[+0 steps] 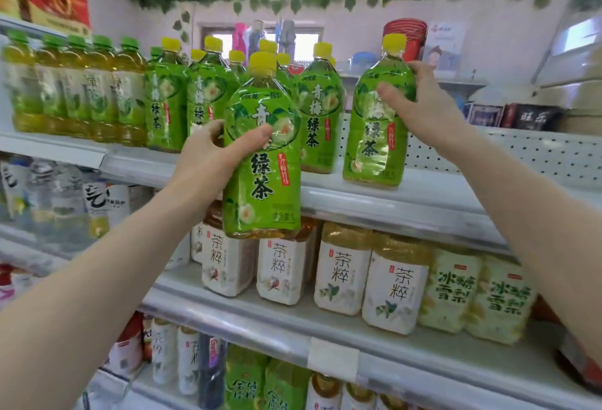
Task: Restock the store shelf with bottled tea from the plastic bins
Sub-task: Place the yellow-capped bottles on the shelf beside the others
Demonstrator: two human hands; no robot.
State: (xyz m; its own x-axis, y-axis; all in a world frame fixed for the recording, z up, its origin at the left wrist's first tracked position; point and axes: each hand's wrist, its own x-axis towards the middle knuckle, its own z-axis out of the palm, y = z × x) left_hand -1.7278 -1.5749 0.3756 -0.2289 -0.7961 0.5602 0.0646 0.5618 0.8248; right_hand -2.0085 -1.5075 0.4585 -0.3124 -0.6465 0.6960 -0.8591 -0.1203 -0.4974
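My left hand (pixel 211 155) grips a green tea bottle (pixel 264 165) with a yellow cap, held in the air in front of the top shelf's edge. My right hand (pixel 420 106) grips a second green tea bottle (pixel 374 135) near its shoulder; that bottle stands upright on the white top shelf (pixel 391 194). More of the same yellow-capped bottles (pixel 319 116) stand in rows on that shelf between and behind the two. No plastic bin is in view.
Green-capped tea bottles (pixel 81 90) fill the shelf's left part. To the right of my right hand is bare shelf with a perforated back panel (pixel 521 155). White-labelled tea bottles (pixel 338 272) and more drinks stand on lower shelves. Red cartons (pixel 52 2) sit up left.
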